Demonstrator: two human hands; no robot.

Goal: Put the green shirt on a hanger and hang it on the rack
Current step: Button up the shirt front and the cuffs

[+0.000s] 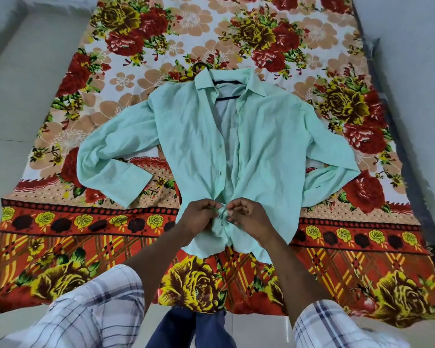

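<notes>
The light green shirt [186,126] lies face up on a flowered bedsheet [261,33], sleeves spread to both sides, its front open above the lower buttons. A black hanger [227,82] is inside it; the bars show through the open collar and the hook pokes out above the collar on the left. My left hand [199,217] and my right hand [249,214] meet at the lower front placket, each pinching one edge of the fabric near a button. The shirt's hem bunches below my hands.
The bedsheet covers a mattress on a pale tiled floor [18,96]. A dark mattress edge [399,136] runs along the right. My plaid sleeves and blue trousers [191,327] are at the bottom. No rack is in view.
</notes>
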